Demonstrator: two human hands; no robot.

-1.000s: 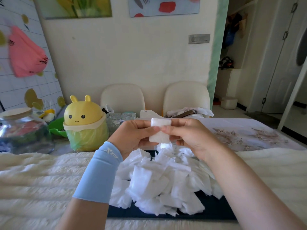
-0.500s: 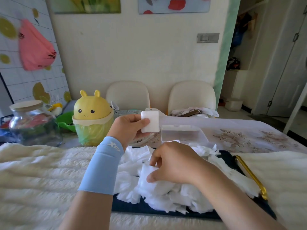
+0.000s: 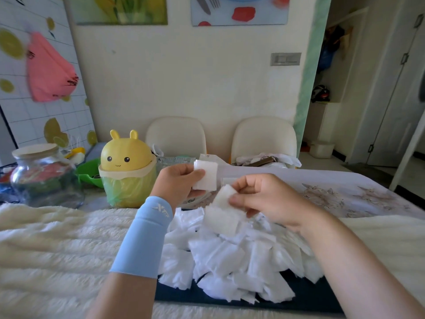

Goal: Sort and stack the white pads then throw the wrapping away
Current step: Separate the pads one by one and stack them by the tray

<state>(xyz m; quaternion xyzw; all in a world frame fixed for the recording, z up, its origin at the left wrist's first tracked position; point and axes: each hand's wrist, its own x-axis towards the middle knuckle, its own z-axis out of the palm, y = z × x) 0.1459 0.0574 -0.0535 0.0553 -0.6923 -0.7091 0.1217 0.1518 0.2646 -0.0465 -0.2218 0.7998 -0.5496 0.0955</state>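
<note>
At the far left we make out a glass jar [image 3: 43,173] whose contents are only a red and green blur. Beside it stands a yellow bunny-shaped bin [image 3: 126,166], its lower half wrapped in a greenish bag. Next, the left hand [image 3: 176,181], its wrist in a pale blue sleeve [image 3: 145,238], is raised above the table. Its thumb presses a small stack of white pads [image 3: 207,177] from the front, and the fingers behind the stack are hidden from us. Just right of it the right hand [image 3: 264,199] pinches a pad [image 3: 224,196] between thumb and curled fingers; blur keeps us from telling whether a second pad hangs with it. Below both hands the loose pile of pads [image 3: 230,256] covers most of a dark tray [image 3: 310,295], leaving only its near edge and right corner showing.
</note>
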